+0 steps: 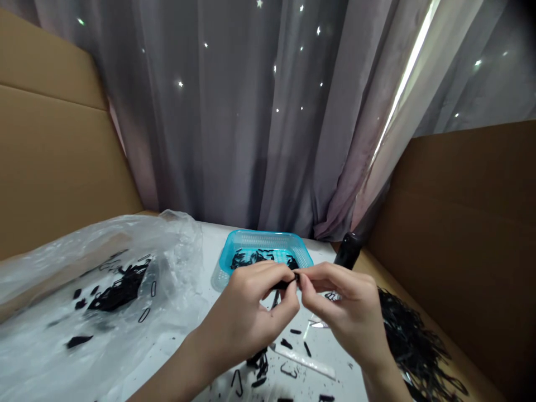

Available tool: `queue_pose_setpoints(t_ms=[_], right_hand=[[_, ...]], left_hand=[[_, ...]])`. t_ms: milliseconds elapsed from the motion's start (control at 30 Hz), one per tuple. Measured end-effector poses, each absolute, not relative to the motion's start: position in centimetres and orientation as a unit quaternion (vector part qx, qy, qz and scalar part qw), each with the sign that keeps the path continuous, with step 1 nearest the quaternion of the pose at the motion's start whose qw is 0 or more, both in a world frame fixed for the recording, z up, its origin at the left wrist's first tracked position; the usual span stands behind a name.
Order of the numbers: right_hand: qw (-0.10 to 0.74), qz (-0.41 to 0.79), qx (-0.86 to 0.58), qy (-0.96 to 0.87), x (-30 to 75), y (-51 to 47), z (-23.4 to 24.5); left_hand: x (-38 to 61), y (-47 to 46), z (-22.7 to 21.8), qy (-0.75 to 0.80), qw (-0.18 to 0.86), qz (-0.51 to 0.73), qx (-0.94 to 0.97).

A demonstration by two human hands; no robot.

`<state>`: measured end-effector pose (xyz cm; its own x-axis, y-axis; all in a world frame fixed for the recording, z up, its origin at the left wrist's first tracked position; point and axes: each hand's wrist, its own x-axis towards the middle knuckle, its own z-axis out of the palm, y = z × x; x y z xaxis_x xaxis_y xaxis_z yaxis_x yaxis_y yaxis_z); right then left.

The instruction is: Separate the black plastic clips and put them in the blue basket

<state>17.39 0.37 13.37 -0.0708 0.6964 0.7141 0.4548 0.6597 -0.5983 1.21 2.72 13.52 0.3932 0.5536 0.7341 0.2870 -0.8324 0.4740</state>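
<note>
My left hand (253, 304) is closed, with thumb and fingertips pinching a small black strap-like piece (282, 285). Its end meets the fingertips of my right hand (349, 310), which is also closed in a pinch on it. The exact shape of the piece is mostly hidden by my fingers. Just behind my hands stands a blue plastic basket (268, 239) with several black pieces inside. Below them on the white tabletop (163, 365) lie loose black bits, a black wire loop (237, 383) and a pale flat strip (307, 362). Scissors (319, 324) are partly visible beside my right hand.
At left, a clear plastic bag (176, 262) spreads out, with black straps and wire loops on or in it. A heap of black strips (414, 329) lies at right, near a dark cylindrical object (348, 251). Cardboard walls (54, 151) flank the table; a grey curtain (234, 139) hangs behind.
</note>
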Motion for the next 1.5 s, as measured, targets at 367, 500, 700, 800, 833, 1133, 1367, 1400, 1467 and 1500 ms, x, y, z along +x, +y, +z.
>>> queue_pose_setpoints(t_ms=[367, 500, 700, 800, 833, 1133, 1367, 1400, 1467, 1500], right_hand=[[0.592, 0.405, -0.349, -0.604, 19.3, 1.2, 13.8], [0.588, 0.434, -0.338, -0.593, 19.6, 1.5, 13.7], [0.617, 0.426, -0.357, -0.557, 20.4, 2.2, 13.5], [0.582, 0.430, -0.373, -0.581, 20.6, 2.3, 13.6], [0.558, 0.429, -0.384, -0.597, 20.6, 2.3, 13.6], [0.215, 0.427, -0.469, -0.743, 18.8, 5.7, 9.3], [0.172, 0.401, -0.468, -0.769, 18.4, 7.4, 7.3], [0.189, 0.390, -0.470, -0.769, 18.5, 7.0, 7.9], [0.237, 0.358, -0.476, -0.767, 18.6, 5.9, 9.3], [0.272, 0.335, -0.481, -0.763, 18.6, 5.3, 10.0]], left_hand=[[-0.7, 4.3, 14.5, 0.221, 0.466, 0.437, 0.737], [-0.8, 5.2, 14.0, 0.183, 0.538, 0.439, 0.696], [-1.6, 5.1, 14.9, 0.160, 0.594, 0.499, 0.610], [-2.0, 5.0, 15.5, 0.193, 0.571, 0.511, 0.613], [-2.1, 5.0, 15.6, 0.205, 0.561, 0.515, 0.615], [-2.5, 5.4, 15.7, 0.252, 0.513, 0.537, 0.621], [-1.6, 6.2, 15.1, 0.253, 0.544, 0.430, 0.674], [-1.6, 6.3, 15.1, 0.257, 0.542, 0.420, 0.681], [-1.6, 6.4, 15.0, 0.264, 0.537, 0.407, 0.689], [-1.7, 6.4, 14.9, 0.269, 0.536, 0.402, 0.692]])
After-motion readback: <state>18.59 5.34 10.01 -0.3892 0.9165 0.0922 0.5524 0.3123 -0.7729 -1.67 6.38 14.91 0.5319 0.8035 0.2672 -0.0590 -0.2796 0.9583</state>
